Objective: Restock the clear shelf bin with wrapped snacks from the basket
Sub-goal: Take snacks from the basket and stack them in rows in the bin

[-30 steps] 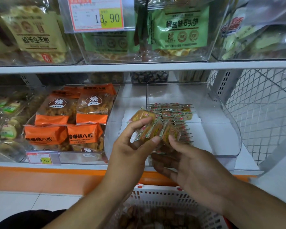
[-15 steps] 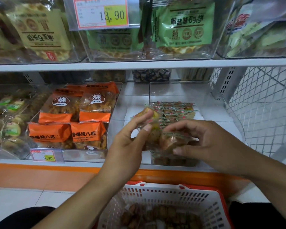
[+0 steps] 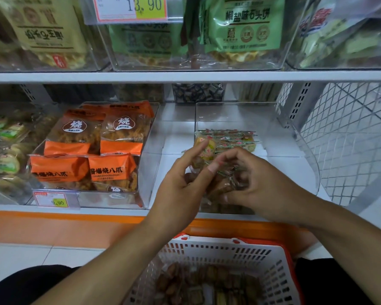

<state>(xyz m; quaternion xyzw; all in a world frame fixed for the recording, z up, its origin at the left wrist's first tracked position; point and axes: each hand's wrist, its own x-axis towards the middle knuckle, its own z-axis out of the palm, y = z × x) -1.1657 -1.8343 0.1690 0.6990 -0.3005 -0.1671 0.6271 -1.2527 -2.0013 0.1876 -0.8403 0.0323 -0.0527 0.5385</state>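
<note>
The clear shelf bin [image 3: 304, 159] stands on the lower shelf, right of centre, with a row of wrapped snacks [image 3: 233, 139] stacked at its back. Both hands are at the bin's front. My left hand [image 3: 185, 186] pinches a yellow wrapped snack [image 3: 207, 148] between thumb and forefinger. My right hand [image 3: 262, 183] curls its fingers around a bunch of brown wrapped snacks [image 3: 223, 183] low in the bin. Below, the white basket with a red rim [image 3: 218, 252] holds several more wrapped snacks [image 3: 207, 285].
A bin of orange snack bags [image 3: 92, 155] stands left of the clear bin, with a price tag [image 3: 51, 200] on its front. Green and beige bags fill the upper shelf [image 3: 185, 76]. A wire mesh panel [image 3: 350, 139] closes the right side.
My right hand has moved up and over the snack bunch, from underneath to gripping it inside the bin. The view has tilted down, showing more of the basket.
</note>
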